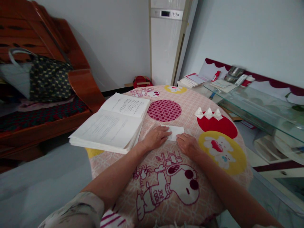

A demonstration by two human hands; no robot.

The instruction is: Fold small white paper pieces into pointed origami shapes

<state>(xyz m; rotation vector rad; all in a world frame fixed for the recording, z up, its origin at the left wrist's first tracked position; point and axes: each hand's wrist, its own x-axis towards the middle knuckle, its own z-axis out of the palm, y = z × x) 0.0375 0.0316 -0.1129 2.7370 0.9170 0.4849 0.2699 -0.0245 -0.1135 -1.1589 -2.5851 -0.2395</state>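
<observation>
A small folded piece of white paper [176, 130] with faint print lies flat on the round, cloth-covered table [190, 98]. My left hand [156, 137] rests on the paper's left part, palm down, fingers stretched out flat. At the right end of the paper is my right hand [188, 145], its fingers bent together over the lower right edge; the thumb is hidden. To the left lies a thick open book [106, 126] with loose-looking printed pages. Three small folded white paper pieces [208, 113] with pointed tops stand in a row at the right.
A glass-topped stand [261, 107] adjoins the table at the right. On it are a stack of papers [192, 80], a red tube [215, 76] and metal containers [234, 74]. Left of the table stands a wooden bench [80, 80] with a patterned bag [48, 79].
</observation>
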